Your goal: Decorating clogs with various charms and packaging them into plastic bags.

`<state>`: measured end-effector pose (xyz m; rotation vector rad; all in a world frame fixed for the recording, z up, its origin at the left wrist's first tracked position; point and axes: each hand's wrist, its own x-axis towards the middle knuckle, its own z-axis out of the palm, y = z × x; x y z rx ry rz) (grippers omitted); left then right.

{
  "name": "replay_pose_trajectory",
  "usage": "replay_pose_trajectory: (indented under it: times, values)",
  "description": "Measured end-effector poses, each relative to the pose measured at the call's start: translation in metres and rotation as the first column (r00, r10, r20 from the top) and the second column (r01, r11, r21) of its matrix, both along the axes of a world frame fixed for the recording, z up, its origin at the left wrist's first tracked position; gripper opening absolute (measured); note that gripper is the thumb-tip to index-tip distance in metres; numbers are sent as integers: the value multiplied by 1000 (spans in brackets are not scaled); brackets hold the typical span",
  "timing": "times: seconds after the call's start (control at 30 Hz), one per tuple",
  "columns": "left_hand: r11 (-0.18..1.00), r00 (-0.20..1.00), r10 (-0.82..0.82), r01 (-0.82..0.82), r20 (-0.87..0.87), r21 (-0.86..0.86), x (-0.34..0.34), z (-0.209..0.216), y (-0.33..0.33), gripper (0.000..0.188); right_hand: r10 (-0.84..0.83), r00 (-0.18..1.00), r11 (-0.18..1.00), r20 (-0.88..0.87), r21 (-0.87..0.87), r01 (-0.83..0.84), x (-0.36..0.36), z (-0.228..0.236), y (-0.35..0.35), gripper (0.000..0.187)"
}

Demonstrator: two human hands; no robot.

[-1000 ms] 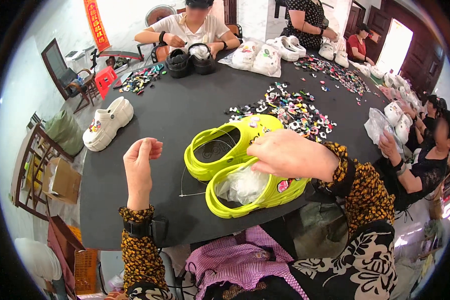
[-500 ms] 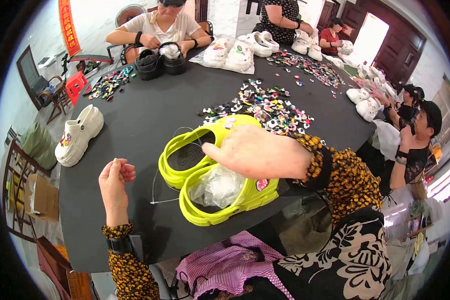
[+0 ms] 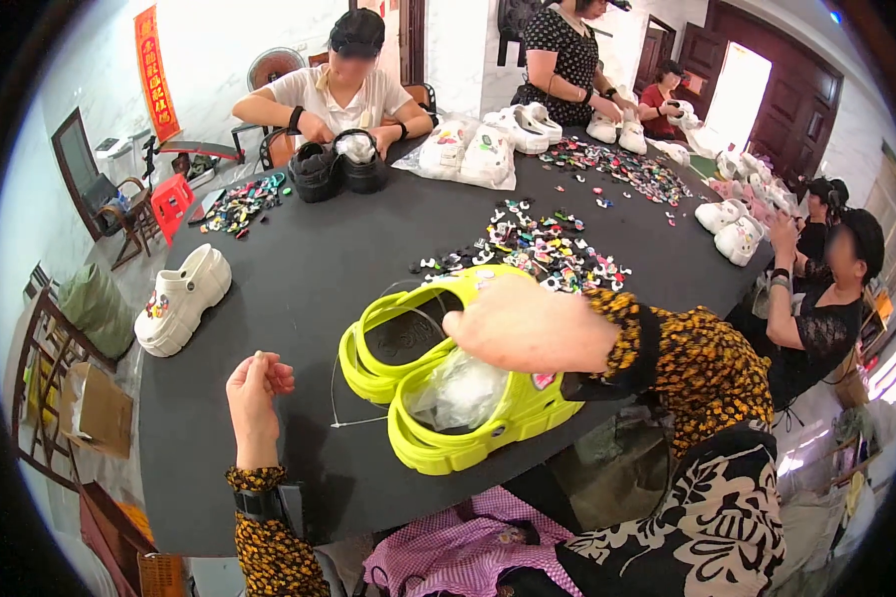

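Note:
A pair of lime-green clogs [image 3: 538, 410] lies side by side on the dark table in front of me, with charms fitted on their uppers. Crumpled clear plastic [image 3: 460, 391] fills the nearer clog's opening; the farther clog's dark insole shows. My right hand [image 3: 533, 323] rests over the farther clog's upper, back of the hand up, its fingers hidden underneath. To the left of the pair, my left hand [image 3: 259, 398] is raised above the table with thumb and forefinger pressed together; anything between them is too small to make out. A thin clear tie [image 3: 340, 425] loops beside the clogs.
Loose colourful shoe charms [image 3: 543, 244] are heaped just beyond the clogs. A white clog with charms [image 3: 182, 301] stands at the left table edge. Across the table a person handles black clogs [image 3: 314, 174]; bagged white clogs [image 3: 463, 154] lie beside them. Other people work along the right side.
The whole view has shifted, so the table sits slightly lower and further right. Both hands keep nearly the same pose and place relative to the clogs.

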<state>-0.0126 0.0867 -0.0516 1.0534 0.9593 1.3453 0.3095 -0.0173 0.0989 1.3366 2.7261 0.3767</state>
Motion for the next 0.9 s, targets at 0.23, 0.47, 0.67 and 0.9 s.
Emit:
replay_pose_trajectory:
  times: [0.23,0.47,0.67,0.9]
  values:
    - [1000,999,-1,0,-38,-10,-6,-7,-4,24,-236,968,969,81,87,229,57,56,-22,13]
    - [1000,995,-12,12,-97,3,3,-5,1,24,-583,812,718,24,483,501,233,39,-7,10]
    - [999,988,-44,47,-145,18,-3,-13,4,25,-534,709,436,-460,569,697,299,25,-13,17]
    - [998,984,-58,60,-170,6,3,-16,8,23,-684,496,452,-535,222,864,310,-43,-65,24]
